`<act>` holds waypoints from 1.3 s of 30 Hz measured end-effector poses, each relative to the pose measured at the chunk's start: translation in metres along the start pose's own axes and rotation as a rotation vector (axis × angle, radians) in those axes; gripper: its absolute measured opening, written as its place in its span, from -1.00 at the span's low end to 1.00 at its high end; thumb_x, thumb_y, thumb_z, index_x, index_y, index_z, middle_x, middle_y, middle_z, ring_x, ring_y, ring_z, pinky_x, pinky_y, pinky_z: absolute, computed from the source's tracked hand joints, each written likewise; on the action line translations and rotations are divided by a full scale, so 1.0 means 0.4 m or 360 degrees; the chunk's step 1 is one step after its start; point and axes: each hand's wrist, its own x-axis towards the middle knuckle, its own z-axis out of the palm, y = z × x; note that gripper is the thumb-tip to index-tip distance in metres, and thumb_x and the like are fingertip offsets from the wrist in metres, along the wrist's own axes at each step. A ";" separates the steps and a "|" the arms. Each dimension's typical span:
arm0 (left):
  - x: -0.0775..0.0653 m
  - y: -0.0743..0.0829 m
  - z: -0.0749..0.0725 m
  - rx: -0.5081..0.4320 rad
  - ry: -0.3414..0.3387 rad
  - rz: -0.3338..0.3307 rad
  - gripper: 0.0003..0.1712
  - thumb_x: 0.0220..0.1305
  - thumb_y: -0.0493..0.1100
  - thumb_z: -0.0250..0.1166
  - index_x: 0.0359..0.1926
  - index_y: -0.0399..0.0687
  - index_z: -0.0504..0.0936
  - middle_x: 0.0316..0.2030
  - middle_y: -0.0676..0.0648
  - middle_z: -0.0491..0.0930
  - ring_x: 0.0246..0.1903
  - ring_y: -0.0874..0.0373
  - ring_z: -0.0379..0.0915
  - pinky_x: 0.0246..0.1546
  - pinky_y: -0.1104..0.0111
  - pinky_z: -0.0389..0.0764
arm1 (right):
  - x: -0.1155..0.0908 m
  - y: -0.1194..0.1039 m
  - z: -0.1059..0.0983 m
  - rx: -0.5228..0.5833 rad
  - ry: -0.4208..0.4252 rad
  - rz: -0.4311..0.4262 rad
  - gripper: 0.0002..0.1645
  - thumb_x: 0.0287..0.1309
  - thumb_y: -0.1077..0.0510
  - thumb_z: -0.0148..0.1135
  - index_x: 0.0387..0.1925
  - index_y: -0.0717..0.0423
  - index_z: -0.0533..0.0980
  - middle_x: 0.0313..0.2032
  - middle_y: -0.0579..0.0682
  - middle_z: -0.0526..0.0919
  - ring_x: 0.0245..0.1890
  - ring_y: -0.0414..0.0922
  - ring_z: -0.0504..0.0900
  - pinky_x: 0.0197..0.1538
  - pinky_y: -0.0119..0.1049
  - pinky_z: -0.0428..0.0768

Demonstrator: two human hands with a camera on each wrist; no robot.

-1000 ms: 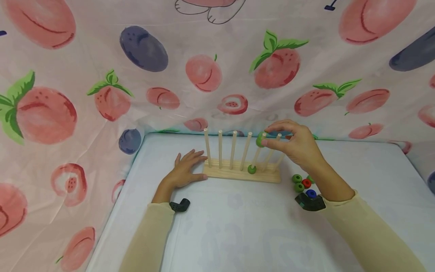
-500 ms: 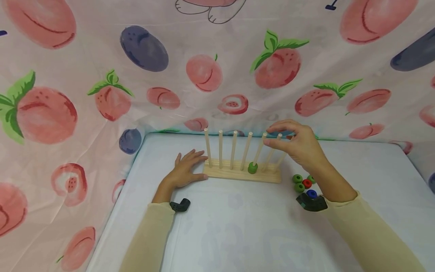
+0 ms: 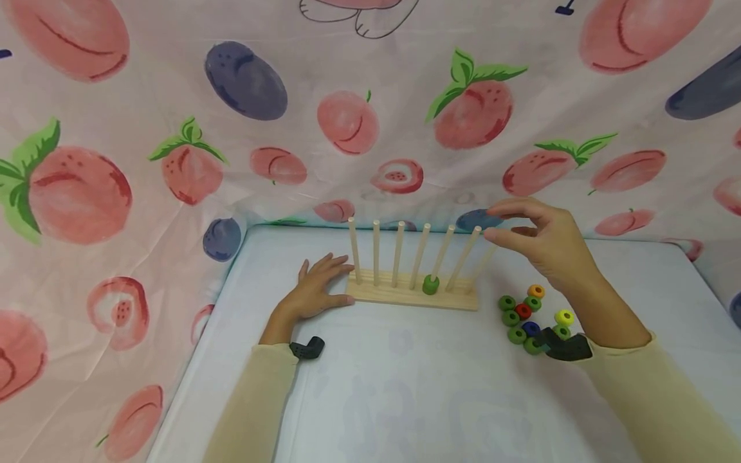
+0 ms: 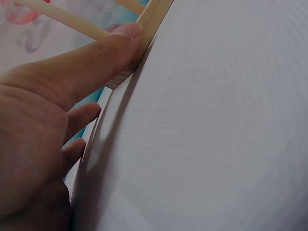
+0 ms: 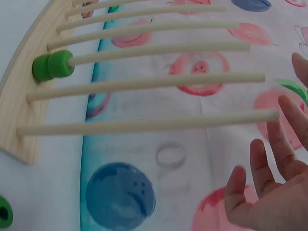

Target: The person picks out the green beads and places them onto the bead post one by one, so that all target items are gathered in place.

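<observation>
A wooden peg rack [image 3: 412, 298] with a row of upright pegs stands on the table. Two green beads [image 5: 60, 63] sit stacked at the bottom of its third peg from the right. At the rack's left end my left hand [image 3: 315, 290] rests with fingers spread. Its thumb [image 4: 120, 45] touches the front corner of the base, and its index fingertip is right at the back corner. High by the tops of the rightmost pegs is my right hand [image 3: 547, 241], holding nothing, its fingers apart and loosely bent.
Loose beads lie in a cluster right of the rack, below my right forearm: several green beads [image 3: 511, 317], a red bead [image 3: 523, 312], a blue bead [image 3: 530, 329], an orange bead [image 3: 536, 292] and a yellow bead [image 3: 564, 317]. A fruit-print cloth [image 3: 347, 122] hangs behind.
My right hand let a green bead go down the peg onto the one below, then moved off to the right. More loose beads now show. My left hand has stayed put.
</observation>
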 end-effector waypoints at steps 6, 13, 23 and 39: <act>0.003 0.001 -0.001 0.0002 -0.0003 0.0003 -0.16 0.19 0.25 0.45 0.45 0.20 0.44 0.58 0.02 0.17 0.64 -0.06 -0.23 0.51 -0.26 -0.50 | -0.019 0.038 -0.042 0.0078 -0.0092 -0.0124 -0.57 0.31 0.26 0.34 0.20 0.12 0.58 0.07 -0.25 0.64 0.09 -0.22 0.57 0.10 -0.61 0.52; 0.005 0.004 -0.001 0.0001 -0.0007 -0.0007 -0.16 0.19 0.25 0.46 0.45 0.20 0.43 0.58 0.04 0.17 0.64 -0.04 -0.24 0.52 -0.23 -0.50 | -0.040 0.086 -0.078 -0.0080 -0.0145 -0.0081 -0.50 0.32 0.23 0.34 0.27 0.12 0.52 0.11 -0.29 0.62 0.11 -0.30 0.55 0.11 -0.67 0.46; 0.003 0.003 -0.002 0.0004 -0.0007 -0.0005 -0.16 0.20 0.25 0.45 0.46 0.19 0.43 0.58 0.03 0.16 0.64 -0.05 -0.23 0.52 -0.24 -0.49 | -0.061 0.173 -0.114 -0.0390 -0.0193 0.0160 -0.44 0.31 -0.10 0.36 0.28 -0.07 0.51 0.07 -0.40 0.56 0.07 -0.37 0.48 -0.02 -0.80 0.41; -0.003 0.005 -0.002 -0.0038 -0.0009 0.0000 -0.15 0.19 0.24 0.46 0.45 0.19 0.44 0.58 0.04 0.17 0.64 -0.05 -0.24 0.52 -0.24 -0.50 | -0.088 0.324 -0.151 -0.0532 -0.0189 0.0262 -0.40 0.23 -0.23 0.39 0.18 -0.02 0.62 0.04 -0.27 0.62 0.02 -0.38 0.46 -0.08 -0.75 0.41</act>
